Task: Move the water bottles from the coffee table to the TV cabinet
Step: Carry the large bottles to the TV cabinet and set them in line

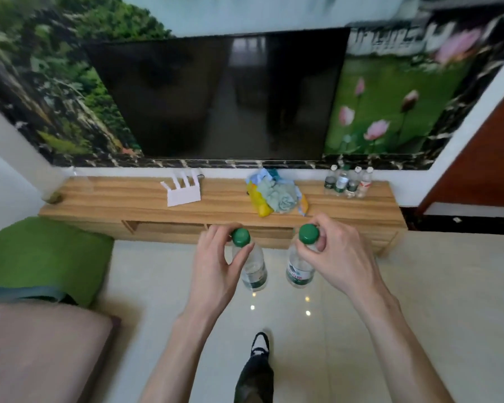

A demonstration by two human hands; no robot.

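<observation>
My left hand (216,257) pinches the neck of a clear water bottle with a green cap (252,270), which hangs upright above the tiled floor. A second green-capped bottle (298,271) hangs the same way from my right hand (341,254). Both bottles are in front of the wooden TV cabinet (128,205), short of its front edge. Several small water bottles (348,183) stand together at the cabinet's right end, against the wall. The coffee table is out of view.
On the cabinet top lie a white router (184,191) and a bundle of bags and cloth (277,196). A dark TV (216,97) hangs above. A green cushion (41,254) and a brown seat (35,350) are at the left. My leg and shoe (258,362) are below.
</observation>
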